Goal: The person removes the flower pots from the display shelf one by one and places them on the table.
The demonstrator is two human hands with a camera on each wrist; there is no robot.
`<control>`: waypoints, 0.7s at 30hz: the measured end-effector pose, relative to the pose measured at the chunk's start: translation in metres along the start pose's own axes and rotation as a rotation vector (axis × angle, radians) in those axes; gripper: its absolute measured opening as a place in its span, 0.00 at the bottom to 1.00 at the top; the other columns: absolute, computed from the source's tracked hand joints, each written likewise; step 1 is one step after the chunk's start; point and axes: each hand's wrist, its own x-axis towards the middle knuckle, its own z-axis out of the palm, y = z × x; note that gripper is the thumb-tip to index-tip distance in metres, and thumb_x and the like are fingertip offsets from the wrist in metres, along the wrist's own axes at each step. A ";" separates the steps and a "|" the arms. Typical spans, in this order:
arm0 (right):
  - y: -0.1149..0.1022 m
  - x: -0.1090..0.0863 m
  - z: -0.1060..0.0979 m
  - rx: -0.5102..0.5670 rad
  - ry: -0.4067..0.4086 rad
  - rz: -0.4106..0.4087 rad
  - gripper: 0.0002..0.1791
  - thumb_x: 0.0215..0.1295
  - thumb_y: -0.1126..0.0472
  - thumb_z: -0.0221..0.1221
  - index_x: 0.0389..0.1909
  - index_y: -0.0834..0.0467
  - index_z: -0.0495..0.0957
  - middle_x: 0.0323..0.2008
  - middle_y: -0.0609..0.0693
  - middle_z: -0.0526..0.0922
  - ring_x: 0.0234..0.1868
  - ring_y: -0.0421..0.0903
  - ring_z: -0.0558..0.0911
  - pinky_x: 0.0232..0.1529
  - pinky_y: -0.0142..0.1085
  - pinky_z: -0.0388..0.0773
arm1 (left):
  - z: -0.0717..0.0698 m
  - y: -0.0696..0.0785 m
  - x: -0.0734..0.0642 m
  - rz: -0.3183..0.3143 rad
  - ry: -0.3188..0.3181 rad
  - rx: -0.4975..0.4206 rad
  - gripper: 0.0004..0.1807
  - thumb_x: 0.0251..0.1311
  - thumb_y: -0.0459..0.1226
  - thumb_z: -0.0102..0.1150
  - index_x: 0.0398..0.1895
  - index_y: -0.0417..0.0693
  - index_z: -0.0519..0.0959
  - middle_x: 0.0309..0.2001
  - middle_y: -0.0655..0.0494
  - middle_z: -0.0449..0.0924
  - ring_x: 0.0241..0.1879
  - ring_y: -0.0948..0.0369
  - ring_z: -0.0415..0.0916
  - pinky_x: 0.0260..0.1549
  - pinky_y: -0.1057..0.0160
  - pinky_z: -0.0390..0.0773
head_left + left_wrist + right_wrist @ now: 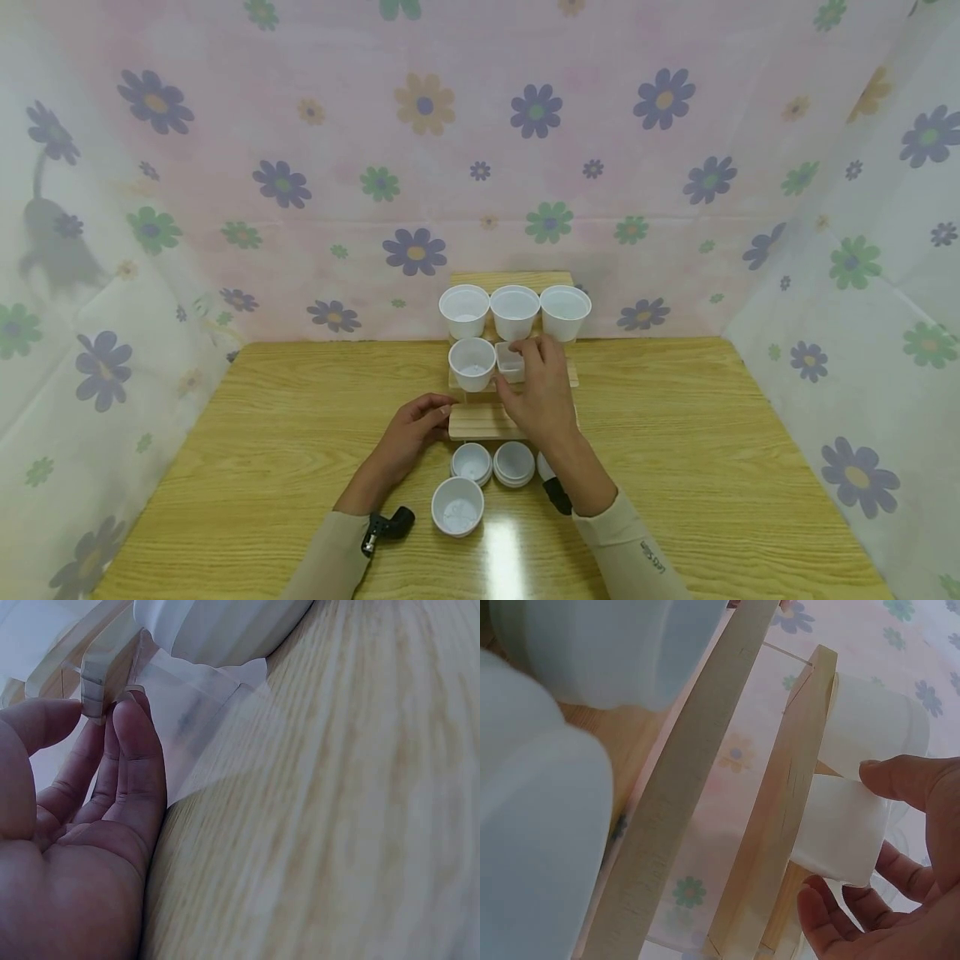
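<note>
- Tub (511, 360) (the square one) stands on the middle shelf (573, 375), beside a round cup (472, 364).
- Right hand (543, 392) grips it: align gently, without nudging the cup.
- Left hand (411, 429) pinches the lowest board (480, 423): brace steadily.

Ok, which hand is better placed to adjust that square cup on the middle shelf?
Probably the right hand: its fingers hold the square cup, while the left hand grips the lowest shelf.

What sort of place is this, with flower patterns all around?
Probably a small makeshift booth for tabletop activities: flower-printed sheeting encloses three sides of a wood-grain table, where a tiered wooden stand holds white cups.
</note>
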 end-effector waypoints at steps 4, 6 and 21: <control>-0.001 0.000 0.000 0.004 0.005 0.019 0.26 0.55 0.65 0.78 0.52 0.63 0.77 0.51 0.61 0.72 0.53 0.57 0.75 0.52 0.48 0.80 | 0.001 0.000 0.000 0.003 0.000 -0.002 0.20 0.81 0.40 0.56 0.64 0.33 0.77 0.51 0.49 0.84 0.45 0.55 0.83 0.46 0.61 0.85; -0.001 0.000 0.001 0.010 0.014 0.028 0.26 0.55 0.66 0.78 0.53 0.63 0.77 0.52 0.61 0.71 0.53 0.57 0.76 0.52 0.48 0.80 | 0.001 0.000 0.000 0.007 -0.001 -0.006 0.20 0.81 0.40 0.56 0.64 0.33 0.76 0.51 0.49 0.84 0.45 0.56 0.83 0.46 0.61 0.85; -0.007 -0.004 -0.001 0.040 0.056 0.167 0.30 0.54 0.67 0.75 0.56 0.67 0.75 0.54 0.66 0.74 0.55 0.63 0.79 0.56 0.54 0.82 | 0.001 -0.002 0.001 0.026 -0.006 -0.015 0.20 0.81 0.39 0.55 0.63 0.31 0.76 0.49 0.50 0.84 0.44 0.57 0.84 0.45 0.62 0.85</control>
